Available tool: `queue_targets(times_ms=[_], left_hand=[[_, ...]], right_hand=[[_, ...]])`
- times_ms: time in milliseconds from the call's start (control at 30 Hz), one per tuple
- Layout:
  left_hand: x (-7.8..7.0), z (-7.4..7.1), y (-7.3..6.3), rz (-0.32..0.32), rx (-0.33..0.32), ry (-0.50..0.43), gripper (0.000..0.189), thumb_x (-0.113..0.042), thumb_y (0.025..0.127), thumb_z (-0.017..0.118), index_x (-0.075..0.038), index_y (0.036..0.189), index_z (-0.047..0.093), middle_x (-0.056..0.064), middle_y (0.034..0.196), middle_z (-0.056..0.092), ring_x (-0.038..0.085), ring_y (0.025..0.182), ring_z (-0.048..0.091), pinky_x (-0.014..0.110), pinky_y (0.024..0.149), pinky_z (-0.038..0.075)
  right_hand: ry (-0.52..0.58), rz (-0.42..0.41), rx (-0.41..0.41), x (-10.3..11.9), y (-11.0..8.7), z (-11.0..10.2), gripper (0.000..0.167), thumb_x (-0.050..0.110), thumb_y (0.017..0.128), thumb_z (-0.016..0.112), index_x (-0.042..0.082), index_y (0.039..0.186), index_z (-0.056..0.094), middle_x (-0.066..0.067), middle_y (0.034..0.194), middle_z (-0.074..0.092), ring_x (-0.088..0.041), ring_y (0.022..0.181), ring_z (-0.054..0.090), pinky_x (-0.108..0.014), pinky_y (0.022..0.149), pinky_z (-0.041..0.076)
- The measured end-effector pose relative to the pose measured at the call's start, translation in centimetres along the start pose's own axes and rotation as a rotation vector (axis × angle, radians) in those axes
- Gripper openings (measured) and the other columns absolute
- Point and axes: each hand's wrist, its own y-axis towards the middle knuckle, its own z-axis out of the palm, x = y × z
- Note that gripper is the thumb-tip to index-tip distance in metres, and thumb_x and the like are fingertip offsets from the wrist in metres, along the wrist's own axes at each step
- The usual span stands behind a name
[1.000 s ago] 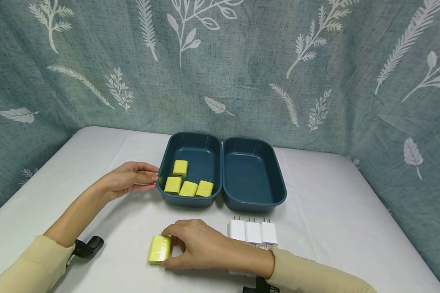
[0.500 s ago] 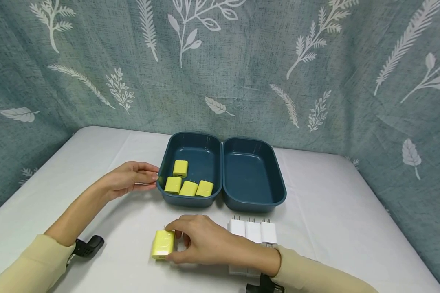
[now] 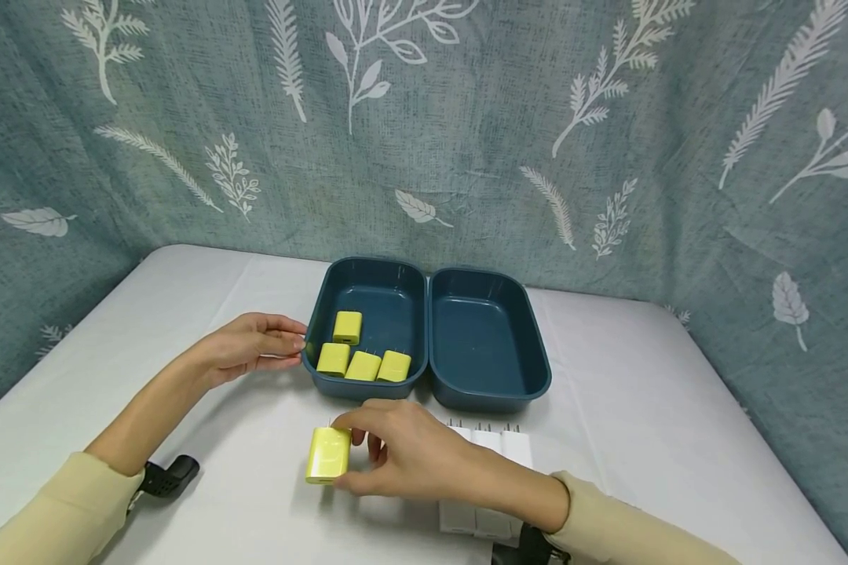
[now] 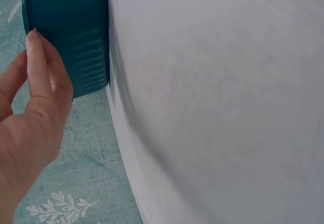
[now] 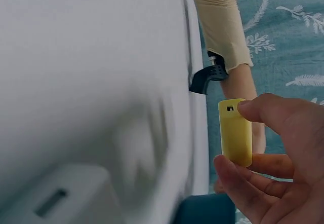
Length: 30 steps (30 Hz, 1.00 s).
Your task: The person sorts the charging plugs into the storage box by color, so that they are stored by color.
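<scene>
My right hand point(image 3: 413, 451) pinches a yellow USB charger plug point(image 3: 328, 455) between thumb and fingers. It is above the white cloth, prongs pointing away; in the right wrist view the plug point(image 5: 235, 138) shows its small port. My left hand point(image 3: 250, 345) has its fairly straight fingers against the left side of the left dark blue box point(image 3: 363, 388). In the left wrist view its fingertips lie on the outer wall of that box point(image 4: 71, 31). Several yellow charger plugs point(image 3: 394, 366) lie in the near part of this box.
A second dark blue box point(image 3: 491, 337) with nothing inside stands right beside the first. White charger plugs point(image 3: 516, 449) stand in rows in front of it, partly hidden by my right forearm. A patterned teal cloth point(image 3: 424, 157) hangs behind the table.
My right hand has lifted the yellow charger plug and carried it away from me and a little to the right, towards the boxes. The left hand has stayed at the left box.
</scene>
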Motion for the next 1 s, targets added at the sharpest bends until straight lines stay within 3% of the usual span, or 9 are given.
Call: queue_targets(times_ms=[400,633,1000], left_hand=[[0.0,0.0,0.1,-0.010,-0.020,0.011,0.045,0.002,0.099,0.055,0.014,0.138,0.037,0.010,0.105,0.061,0.015,0.094,0.067,0.038,0.096,0.054],[-0.1,0.0,0.1,0.000,0.002,0.002,0.048,0.002,0.099,0.056,0.015,0.139,0.035,0.009,0.104,0.061,0.015,0.094,0.067,0.036,0.096,0.054],[0.0,0.0,-0.1,0.007,0.024,-0.019,0.048,0.002,0.098,0.057,0.016,0.138,0.035,0.008,0.102,0.063,0.015,0.093,0.067,0.033,0.092,0.056]], right_hand=[[0.019,0.026,-0.091,-0.4,0.1,-3.9,0.045,0.021,0.082,0.083,0.008,0.121,0.065,0.002,0.092,0.061,-0.009,0.073,0.058,-0.015,0.061,0.055],[-0.055,0.057,-0.158,-2.1,0.5,-5.5,0.044,0.023,0.083,0.082,0.007,0.120,0.067,-0.002,0.094,0.064,-0.009,0.072,0.060,-0.019,0.061,0.056],[-0.103,0.152,-0.157,-5.6,2.0,-6.4,0.045,0.027,0.085,0.080,0.006,0.123,0.067,-0.003,0.094,0.066,-0.007,0.073,0.058,-0.024,0.061,0.054]])
